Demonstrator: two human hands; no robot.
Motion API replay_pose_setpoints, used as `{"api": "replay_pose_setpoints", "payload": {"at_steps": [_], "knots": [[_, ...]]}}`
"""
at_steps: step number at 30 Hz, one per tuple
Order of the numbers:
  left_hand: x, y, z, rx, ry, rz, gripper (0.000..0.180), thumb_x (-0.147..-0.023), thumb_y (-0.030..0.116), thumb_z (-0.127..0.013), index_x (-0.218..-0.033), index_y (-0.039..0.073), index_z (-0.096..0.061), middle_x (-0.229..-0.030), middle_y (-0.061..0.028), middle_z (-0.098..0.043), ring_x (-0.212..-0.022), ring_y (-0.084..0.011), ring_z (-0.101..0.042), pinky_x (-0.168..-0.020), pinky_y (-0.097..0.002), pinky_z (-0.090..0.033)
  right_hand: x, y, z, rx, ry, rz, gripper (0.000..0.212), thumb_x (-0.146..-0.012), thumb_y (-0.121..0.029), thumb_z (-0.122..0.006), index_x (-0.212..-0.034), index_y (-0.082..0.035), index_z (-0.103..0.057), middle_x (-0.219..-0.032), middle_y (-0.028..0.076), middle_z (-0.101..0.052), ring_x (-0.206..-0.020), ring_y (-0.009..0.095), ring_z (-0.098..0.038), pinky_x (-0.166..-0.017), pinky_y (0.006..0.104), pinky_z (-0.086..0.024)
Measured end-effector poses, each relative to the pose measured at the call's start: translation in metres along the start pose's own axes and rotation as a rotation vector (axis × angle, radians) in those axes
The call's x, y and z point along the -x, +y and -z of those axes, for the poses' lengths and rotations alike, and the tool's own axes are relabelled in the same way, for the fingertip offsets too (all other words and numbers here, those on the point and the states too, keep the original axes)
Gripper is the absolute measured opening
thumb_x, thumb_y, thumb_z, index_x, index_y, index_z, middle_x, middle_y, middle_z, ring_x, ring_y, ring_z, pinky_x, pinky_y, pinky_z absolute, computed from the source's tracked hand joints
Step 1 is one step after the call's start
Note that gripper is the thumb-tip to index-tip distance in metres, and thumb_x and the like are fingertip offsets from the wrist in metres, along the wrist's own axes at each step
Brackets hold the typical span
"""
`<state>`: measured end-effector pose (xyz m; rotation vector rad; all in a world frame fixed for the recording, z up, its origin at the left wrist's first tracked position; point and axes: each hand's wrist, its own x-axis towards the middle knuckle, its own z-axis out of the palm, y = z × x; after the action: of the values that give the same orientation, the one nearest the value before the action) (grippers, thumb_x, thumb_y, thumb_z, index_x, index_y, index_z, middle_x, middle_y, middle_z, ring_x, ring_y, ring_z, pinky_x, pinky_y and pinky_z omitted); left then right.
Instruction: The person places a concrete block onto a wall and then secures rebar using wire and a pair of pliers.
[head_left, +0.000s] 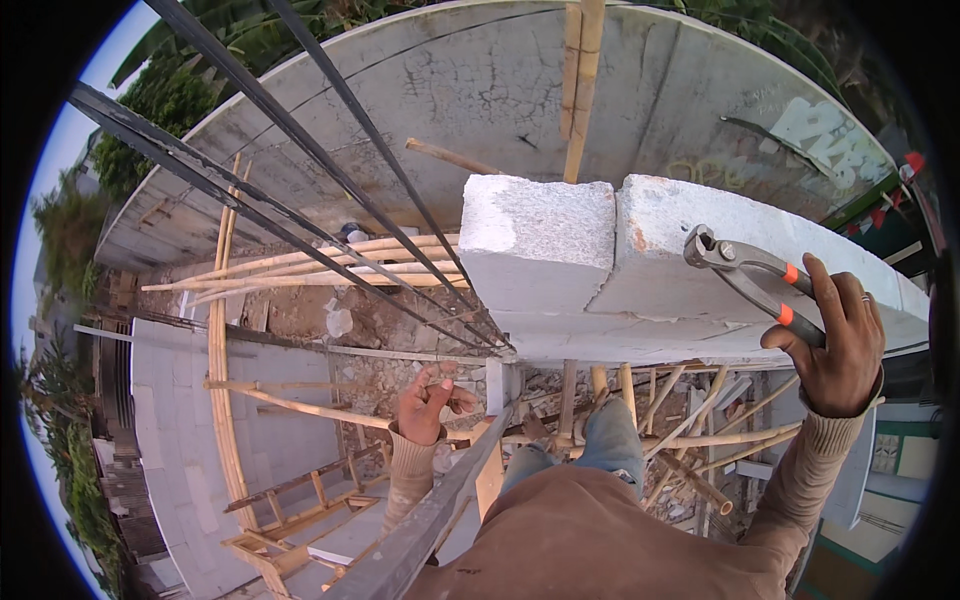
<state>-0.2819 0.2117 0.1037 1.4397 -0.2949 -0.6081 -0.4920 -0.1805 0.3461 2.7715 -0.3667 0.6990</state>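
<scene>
1. The right hand [838,335] is clamped on the orange-banded handles of a pair of end-cutting pincers [742,257], its fingers over the farther handle and its thumb by the nearer one. The handles stand spread; whether the biting edges meet cannot be told.
2. The left hand [425,405] has its fingers loosely curled, with nothing visible in them; whether thumb and fingertips touch is too blurred to tell. The two hands are well apart.
3. The pincers' long axis runs from the right hand leftward and slightly away from the body, head foremost. They are held over the pale block wall [540,280]; whether they touch it is unclear. The right hand has them, and the left is far off, lower and across the wall's end.
4. Left of the wall's end, dark steel bars [253,90] converge at its foot and fan toward the upper left. That foot lies near the left hand, well apart from the pincers' head.
5. Below the left hand, a grey beam [415,530] slants past the forearm, beside a ladder-like wooden frame [320,490].
6. Farther out are upright bamboo poles [222,400] on the left and a curved-looking grey boundary wall [450,90] behind.
</scene>
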Motion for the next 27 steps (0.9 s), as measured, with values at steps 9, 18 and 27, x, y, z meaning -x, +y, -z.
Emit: {"api": "replay_pose_setpoints", "payload": {"at_steps": [9,18,27], "knots": [[-0.028,0.005,-0.027,-0.009,-0.142,0.047,0.025,-0.101,0.020,-0.055,-0.111,-0.003,-0.056,-0.089,-0.0174,-0.073,-0.075,-0.0204,-0.070,-0.060,-0.0285,-0.054,-0.031,0.059,-0.027,-0.120,-0.003,0.138,0.090,-0.062,-0.071,-0.066,-0.117,0.000,-0.065,-0.088,0.013,-0.058,-0.077,0.031,-0.058,-0.069,0.0409,-0.047],[-0.026,0.007,-0.029,0.064,-0.116,0.166,0.024,-0.099,0.014,-0.058,-0.111,-0.006,-0.060,-0.098,-0.0169,-0.071,-0.081,-0.0222,-0.071,-0.068,-0.0316,-0.062,-0.039,0.046,-0.028,-0.153,0.021,0.199,0.068,-0.086,-0.057,-0.062,-0.117,0.002,-0.066,-0.091,0.015,-0.059,-0.081,0.032,-0.057,-0.071,0.0408,-0.047],[-0.032,0.002,-0.031,-0.016,-0.053,0.134,0.021,-0.095,0.011,-0.064,-0.100,-0.009,-0.066,-0.091,-0.0166,-0.072,-0.081,-0.0226,-0.072,-0.071,-0.0331,-0.062,-0.029,0.017,-0.010,0.107,0.172,0.062,0.059,-0.083,-0.037,-0.073,-0.127,0.000,-0.062,-0.112,0.016,-0.064,-0.108,0.035,-0.057,-0.096,0.0452,-0.043]]}}
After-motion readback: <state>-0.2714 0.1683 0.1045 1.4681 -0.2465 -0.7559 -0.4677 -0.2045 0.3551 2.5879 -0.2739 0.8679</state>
